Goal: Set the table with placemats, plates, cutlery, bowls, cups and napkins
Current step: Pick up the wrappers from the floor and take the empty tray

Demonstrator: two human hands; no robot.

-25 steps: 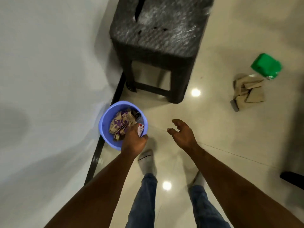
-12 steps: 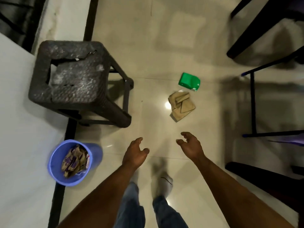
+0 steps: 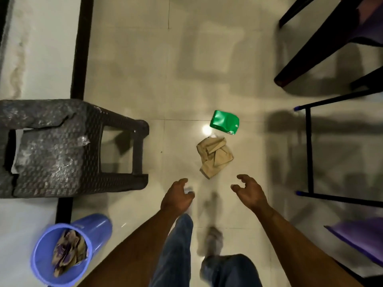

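A person in blue jeans stands on a glossy pale tiled floor (image 3: 207, 59), both bare forearms stretched forward and down. The left hand (image 3: 176, 198) hangs with fingers loosely curled and holds nothing; the right hand (image 3: 249, 192) is likewise empty, its fingers spread and bent a little, palm turned inward. Just beyond the two hands, on the floor between them, lies a crumpled tan paper napkin (image 3: 214, 157), touched by neither hand. Just past the napkin sits a green packet (image 3: 224, 122), near a bright spot of reflected ceiling light. To the person's left stands a dark woven-pattern plastic stool (image 3: 62, 150), its top cracked and dusted with something pale. Nearer, at the lower left, a blue plastic bin (image 3: 68, 251) holds crumpled tan and purple wrappers, and stands beside a dark strip that runs along the foot of a white wall (image 3: 41, 48). To the right are thin dark chair legs with blue tips (image 3: 309, 150), the corner of a purple seat (image 3: 360, 239) and, farther off, the legs of another dark chair (image 3: 323, 38). One foot (image 3: 213, 240) in a light sock shows below the hands, too blurred to make out clearly.
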